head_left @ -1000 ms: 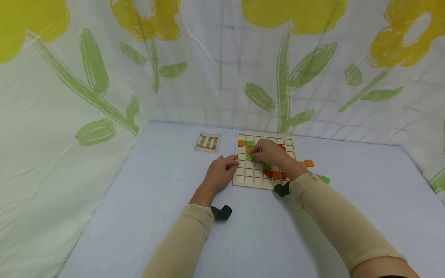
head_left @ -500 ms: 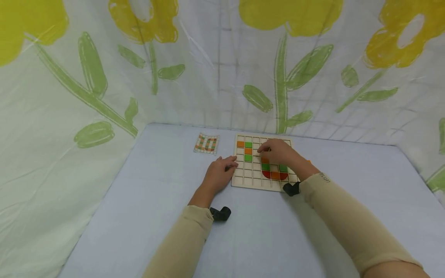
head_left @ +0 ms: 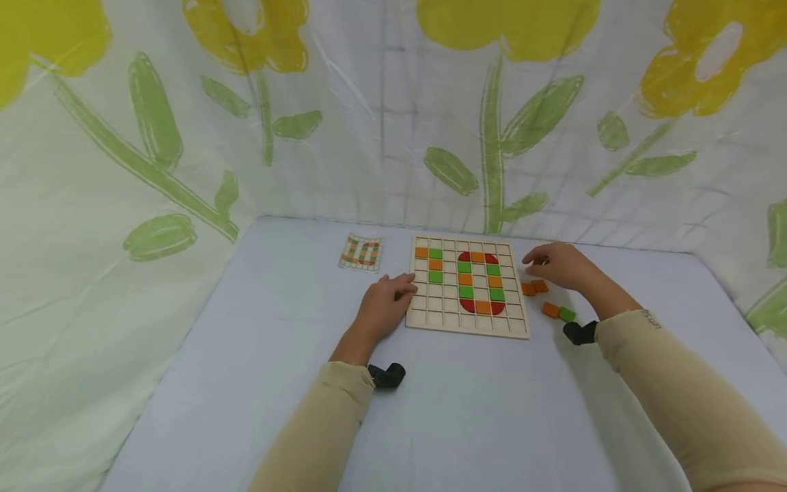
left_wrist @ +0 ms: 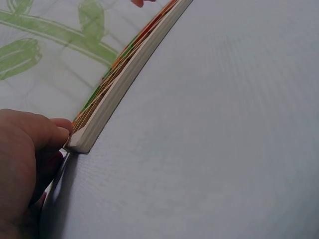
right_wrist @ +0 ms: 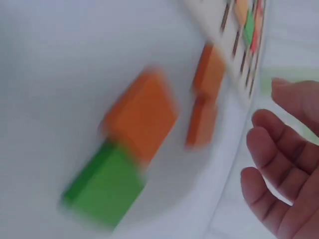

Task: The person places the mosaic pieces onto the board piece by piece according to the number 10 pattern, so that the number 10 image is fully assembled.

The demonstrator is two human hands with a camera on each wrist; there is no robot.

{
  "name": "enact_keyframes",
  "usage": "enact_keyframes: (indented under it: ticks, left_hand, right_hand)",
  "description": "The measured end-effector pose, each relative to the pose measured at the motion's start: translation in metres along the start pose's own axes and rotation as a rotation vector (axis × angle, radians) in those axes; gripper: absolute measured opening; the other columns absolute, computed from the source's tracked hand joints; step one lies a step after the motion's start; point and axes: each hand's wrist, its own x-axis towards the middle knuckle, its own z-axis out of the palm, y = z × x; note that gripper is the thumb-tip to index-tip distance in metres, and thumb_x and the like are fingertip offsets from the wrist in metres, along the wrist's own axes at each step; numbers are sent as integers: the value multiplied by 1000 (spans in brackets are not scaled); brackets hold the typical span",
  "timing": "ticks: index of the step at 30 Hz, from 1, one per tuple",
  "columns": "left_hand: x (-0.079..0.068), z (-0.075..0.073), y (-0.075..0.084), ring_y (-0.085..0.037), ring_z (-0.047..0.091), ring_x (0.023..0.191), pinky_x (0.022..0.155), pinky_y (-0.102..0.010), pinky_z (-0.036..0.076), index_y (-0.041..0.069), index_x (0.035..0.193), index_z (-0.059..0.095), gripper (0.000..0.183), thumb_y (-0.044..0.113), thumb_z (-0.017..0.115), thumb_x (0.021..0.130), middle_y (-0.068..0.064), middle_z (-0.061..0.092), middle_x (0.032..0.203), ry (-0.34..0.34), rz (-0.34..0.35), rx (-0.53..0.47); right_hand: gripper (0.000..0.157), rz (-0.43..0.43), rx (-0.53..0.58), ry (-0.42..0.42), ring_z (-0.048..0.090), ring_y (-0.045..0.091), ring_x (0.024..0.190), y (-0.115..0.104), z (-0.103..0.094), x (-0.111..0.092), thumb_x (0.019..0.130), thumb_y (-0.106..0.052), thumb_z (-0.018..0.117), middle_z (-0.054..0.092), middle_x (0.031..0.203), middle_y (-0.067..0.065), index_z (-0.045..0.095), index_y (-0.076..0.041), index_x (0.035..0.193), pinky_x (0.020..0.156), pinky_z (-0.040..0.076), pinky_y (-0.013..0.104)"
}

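Observation:
A wooden grid board (head_left: 433,318) lies on the table with orange, green and red tiles in its cells. Several tiles form a rounded ring at right; a few orange and green tiles (head_left: 435,277) sit at upper left. My left hand (head_left: 382,304) touches the board's left edge, its fingertips at the corner (left_wrist: 79,144) in the left wrist view. Off the board's right side, my right hand (head_left: 564,265) is raised with loosely bent fingers and holds nothing. Below it lie two orange tiles (head_left: 540,286), and closer to me another orange tile (head_left: 550,310) touching a green tile (head_left: 567,314).
A small card (head_left: 361,252) printed with a coloured grid pattern lies left of the board. A pale cloth covers the table (head_left: 467,403). Behind it hangs a white curtain (head_left: 350,157) with yellow flowers and green leaves.
My right hand has let go of a green tile in the board's left part and moved right, off the board, over the loose tiles. The left hand stays at the board's edge.

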Motion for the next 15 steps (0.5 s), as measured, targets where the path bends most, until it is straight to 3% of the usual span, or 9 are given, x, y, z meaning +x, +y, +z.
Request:
enact_keyframes:
  ticks: [5, 9, 15]
  left_hand:
    - [0, -2, 0, -15, 56, 129, 122, -36, 26, 11, 111, 75, 20, 17, 62, 97, 4, 61, 136, -5, -11, 11]
    - [0, -1, 0, -15, 56, 128, 122, -36, 26, 10, 111, 75, 20, 17, 62, 97, 3, 61, 136, -9, -12, 10]
    - [0, 1, 0, -15, 57, 128, 122, -36, 26, 10, 110, 76, 20, 16, 62, 97, 3, 62, 136, -5, -10, -4]
  right_hand:
    - [38, 22, -19, -68, 58, 33, 102, 21, -1, -10, 94, -26, 65, 65, 114, 20, 66, -5, 126, 81, 53, 45]
    - [37, 23, -19, -97, 56, 35, 105, 25, 4, -14, 91, -27, 68, 63, 117, 21, 69, -6, 122, 86, 51, 49]
    - [21, 6, -28, -64, 55, 27, 89, 25, 8, -13, 86, -20, 72, 63, 98, 12, 66, -6, 102, 74, 49, 38]
